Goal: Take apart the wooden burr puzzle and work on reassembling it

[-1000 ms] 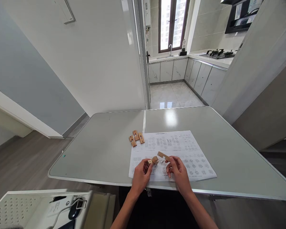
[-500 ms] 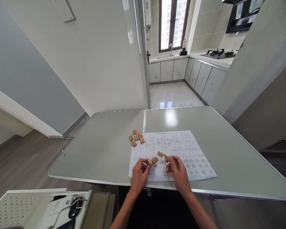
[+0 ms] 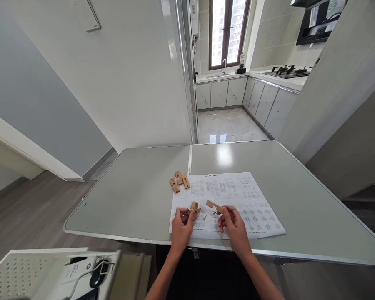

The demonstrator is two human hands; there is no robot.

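Observation:
My left hand (image 3: 181, 227) pinches a small assembly of wooden puzzle blocks (image 3: 194, 208), crossed pieces held upright just above a printed instruction sheet (image 3: 237, 196). My right hand (image 3: 233, 223) grips one end of a single notched wooden bar (image 3: 213, 204), which points up and to the left toward the assembly, a short gap away. Three more loose wooden pieces (image 3: 178, 181) lie together on the grey table (image 3: 134, 196) beyond the sheet's far left corner.
The table's near edge (image 3: 268, 252) runs just under my wrists. A white perforated bin (image 3: 28, 271) with a mouse and papers sits low at the left. Beyond the table a doorway opens into a kitchen with cabinets (image 3: 231, 89).
My left hand has turned its block assembly from lying sideways to standing upright and drawn it slightly left. The right hand and its bar have barely moved.

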